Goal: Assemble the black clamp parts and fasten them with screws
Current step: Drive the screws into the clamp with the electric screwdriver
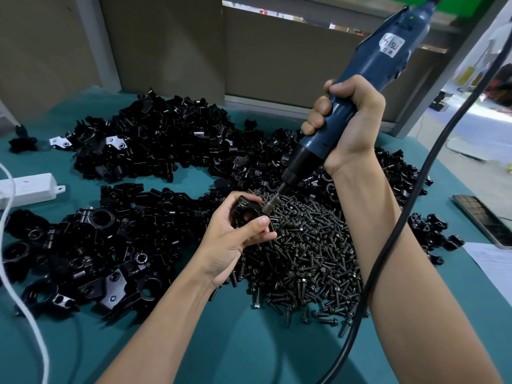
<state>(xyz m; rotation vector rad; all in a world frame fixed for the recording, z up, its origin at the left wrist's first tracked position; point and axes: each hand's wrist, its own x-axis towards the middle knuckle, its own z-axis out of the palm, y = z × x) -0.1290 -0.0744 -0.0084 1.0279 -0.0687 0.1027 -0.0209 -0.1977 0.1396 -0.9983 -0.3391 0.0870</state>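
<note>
Between the two hands, above a heap of dark screws, sits a black clamp. The left hand grasps it, fingers curled behind and thumb pressed across its front. The right hand, higher and farther out, is wrapped tightly around the body of a blue electric screwdriver. The tool tilts down toward the left hand, and its bit meets the clamp's right side. A black cord loops past the outside of the right forearm.

Left of the left hand lies a pile of loose black clamp parts, and another pile lies beyond both hands, all on a green table cover. Far to the left are a white power strip and a white cable. Right of the right arm lie a phone and a sheet of paper.
</note>
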